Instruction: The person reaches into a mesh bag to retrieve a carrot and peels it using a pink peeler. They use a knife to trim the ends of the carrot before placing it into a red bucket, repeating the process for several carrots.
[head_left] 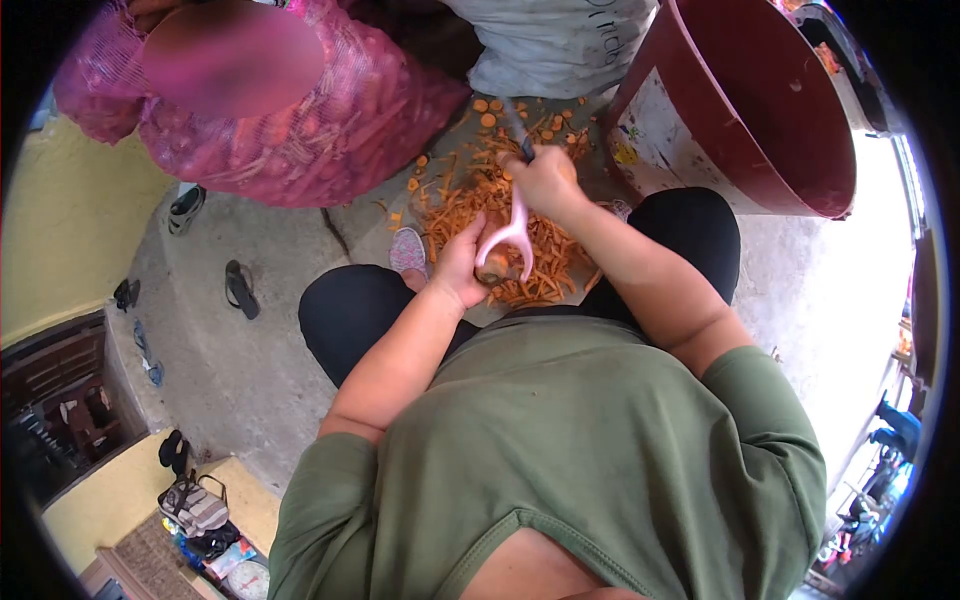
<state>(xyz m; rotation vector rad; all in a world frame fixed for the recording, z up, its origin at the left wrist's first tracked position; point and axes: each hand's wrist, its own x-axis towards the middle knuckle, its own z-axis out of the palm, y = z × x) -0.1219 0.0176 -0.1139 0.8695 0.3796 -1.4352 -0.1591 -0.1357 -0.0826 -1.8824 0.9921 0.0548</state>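
My left hand (pixel 462 262) is closed round a carrot (pixel 495 262), its thick end towards me. Over that carrot lies the forked head of a pink peeler (pixel 518 232). My right hand (pixel 546 183) grips the peeler's handle, and a knife (pixel 526 148) with a dark handle also shows at its fingers, its blade pointing away and blurred. Beneath both hands, orange peelings (pixel 550 250) are heaped on the floor, with cut carrot rounds (pixel 487 119) at the far side.
A pink mesh sack of carrots (pixel 290 140) stands at the far left, a white sack (pixel 565 45) beyond the peelings. At the right is a large dark red tub (pixel 720 120). Sandals (pixel 240 290) lie on the concrete floor (pixel 220 370) at left.
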